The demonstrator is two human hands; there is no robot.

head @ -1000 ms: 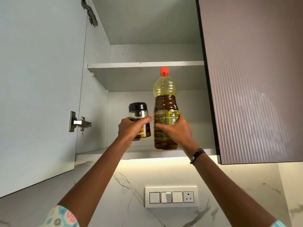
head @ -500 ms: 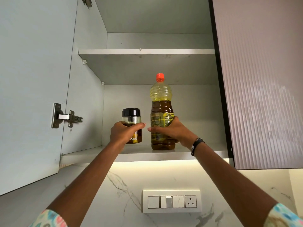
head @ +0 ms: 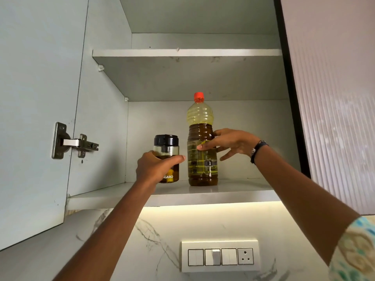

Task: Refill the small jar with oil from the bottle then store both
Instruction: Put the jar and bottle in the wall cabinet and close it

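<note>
Storage nearly done. Jar (head: 166, 159) and oil bottle (head: 202, 142) both stand capped on the lower cabinet shelf (head: 243, 189), side by side. Left hand (head: 156, 167) wraps the jar; right hand (head: 229, 144) is spread, fingertips just touching the bottle. Left: let go, shut the door (head: 36, 110).

My bottle (head: 203, 151) has an orange-red cap over yellow and dark amber; the jar (head: 166, 157) wears a black lid (my sleeve (head: 354, 248) is teal-and-cream patterned).
</note>
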